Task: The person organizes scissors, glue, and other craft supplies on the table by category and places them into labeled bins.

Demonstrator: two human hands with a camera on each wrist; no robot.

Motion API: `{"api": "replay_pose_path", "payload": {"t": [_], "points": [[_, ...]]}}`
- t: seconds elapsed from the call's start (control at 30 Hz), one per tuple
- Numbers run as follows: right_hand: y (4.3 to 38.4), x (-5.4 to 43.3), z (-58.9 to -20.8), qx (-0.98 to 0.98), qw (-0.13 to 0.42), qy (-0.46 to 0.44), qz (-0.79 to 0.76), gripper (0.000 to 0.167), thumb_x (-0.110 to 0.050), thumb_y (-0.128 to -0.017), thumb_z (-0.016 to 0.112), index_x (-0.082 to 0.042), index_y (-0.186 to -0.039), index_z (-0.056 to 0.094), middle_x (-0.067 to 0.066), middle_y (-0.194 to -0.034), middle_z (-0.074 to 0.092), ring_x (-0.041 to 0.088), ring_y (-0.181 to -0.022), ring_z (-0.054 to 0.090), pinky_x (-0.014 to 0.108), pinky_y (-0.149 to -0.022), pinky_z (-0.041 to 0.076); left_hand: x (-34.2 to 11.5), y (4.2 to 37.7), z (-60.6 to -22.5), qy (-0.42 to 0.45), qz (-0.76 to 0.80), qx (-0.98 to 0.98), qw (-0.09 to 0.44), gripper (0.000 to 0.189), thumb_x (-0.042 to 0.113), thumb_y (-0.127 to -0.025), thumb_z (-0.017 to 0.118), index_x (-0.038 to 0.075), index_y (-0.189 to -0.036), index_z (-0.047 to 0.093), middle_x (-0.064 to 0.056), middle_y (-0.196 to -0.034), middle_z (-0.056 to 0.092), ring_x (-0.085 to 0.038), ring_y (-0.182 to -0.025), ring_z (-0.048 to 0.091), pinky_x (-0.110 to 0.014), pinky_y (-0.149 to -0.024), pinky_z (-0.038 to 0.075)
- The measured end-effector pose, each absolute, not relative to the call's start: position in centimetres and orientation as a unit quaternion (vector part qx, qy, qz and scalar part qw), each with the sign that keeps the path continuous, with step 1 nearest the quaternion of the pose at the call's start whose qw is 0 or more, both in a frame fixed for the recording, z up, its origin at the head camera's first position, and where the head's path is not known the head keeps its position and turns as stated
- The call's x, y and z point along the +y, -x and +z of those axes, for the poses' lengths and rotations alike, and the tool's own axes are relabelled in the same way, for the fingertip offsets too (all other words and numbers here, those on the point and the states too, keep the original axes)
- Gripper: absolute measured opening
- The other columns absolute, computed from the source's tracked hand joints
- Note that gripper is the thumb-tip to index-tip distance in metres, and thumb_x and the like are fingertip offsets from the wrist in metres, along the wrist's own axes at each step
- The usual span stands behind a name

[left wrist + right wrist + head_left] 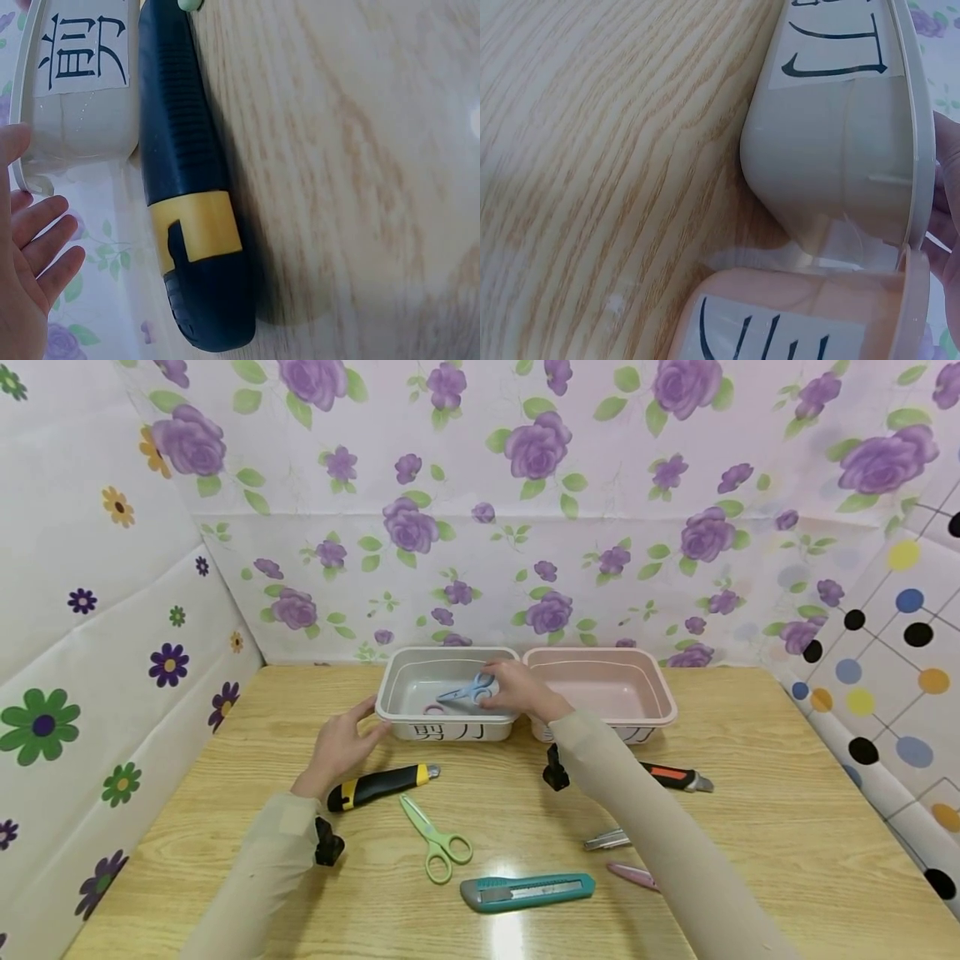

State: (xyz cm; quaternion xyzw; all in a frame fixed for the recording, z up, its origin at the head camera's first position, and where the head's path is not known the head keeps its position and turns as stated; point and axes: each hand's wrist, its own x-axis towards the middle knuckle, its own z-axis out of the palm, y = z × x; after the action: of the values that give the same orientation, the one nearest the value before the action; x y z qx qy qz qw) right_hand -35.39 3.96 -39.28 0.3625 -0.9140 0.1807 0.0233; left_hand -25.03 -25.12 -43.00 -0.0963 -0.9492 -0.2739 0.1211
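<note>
My right hand (516,687) reaches over the right side of the grey bin (453,729) and pinches light blue scissors (474,691) by the handles, blades pointing left. Below them a purple loop (433,709) shows inside the bin; the rest of it is hidden. At the bin's front left corner my left hand (341,745) touches the rim, its fingers extended. A black and yellow utility knife (187,135) lies just beside that hand. In the right wrist view only part of the right hand (946,187) shows, behind the grey bin's rim.
A pink bin (600,693) stands against the grey one's right. On the wooden table (360,910) lie green scissors (435,839), a teal cutter (528,892), a black and red cutter (678,777), a silver item (607,839) and a pink item (633,875), partly behind my right arm.
</note>
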Motion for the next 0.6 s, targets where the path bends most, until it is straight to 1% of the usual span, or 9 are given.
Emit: {"api": "replay_pose_path", "payload": {"t": [0.33, 0.43, 0.6], "points": [[35.32, 4.08, -39.59, -0.908, 0.028, -0.371, 0.193, 0.062, -0.024, -0.076, 0.072, 0.007, -0.125, 0.05, 0.02, -0.129, 0.049, 0.032, -0.12, 0.044, 0.038, -0.1, 0.033, -24.95, 24.83, -42.83, 0.097, -0.263, -0.951, 0.128, 0.056, 0.033, -0.087, 0.06, 0.008, -0.135, 0.044, -0.015, -0.12, 0.058, -0.012, -0.038, 0.028, -0.03, -0.048, 0.031], [35.12, 4.22, -39.29, -0.903, 0.031, -0.373, 0.212, 0.062, -0.024, -0.077, 0.072, 0.007, -0.125, 0.05, 0.019, -0.128, 0.051, 0.031, -0.119, 0.046, 0.037, -0.099, 0.034, -24.93, 24.81, -42.82, 0.096, -0.266, -0.951, 0.127, 0.056, 0.033, -0.087, 0.061, 0.008, -0.134, 0.045, -0.015, -0.121, 0.058, -0.012, -0.038, 0.028, -0.03, -0.049, 0.031], [34.63, 4.41, -38.79, -0.903, 0.026, -0.366, 0.222, 0.063, -0.027, -0.077, 0.072, 0.004, -0.127, 0.049, 0.016, -0.128, 0.051, 0.028, -0.119, 0.046, 0.037, -0.099, 0.035, -24.98, 24.79, -42.75, 0.093, -0.271, -0.95, 0.123, 0.056, 0.033, -0.087, 0.061, 0.009, -0.135, 0.044, -0.015, -0.121, 0.057, -0.012, -0.038, 0.028, -0.03, -0.048, 0.031]]}}
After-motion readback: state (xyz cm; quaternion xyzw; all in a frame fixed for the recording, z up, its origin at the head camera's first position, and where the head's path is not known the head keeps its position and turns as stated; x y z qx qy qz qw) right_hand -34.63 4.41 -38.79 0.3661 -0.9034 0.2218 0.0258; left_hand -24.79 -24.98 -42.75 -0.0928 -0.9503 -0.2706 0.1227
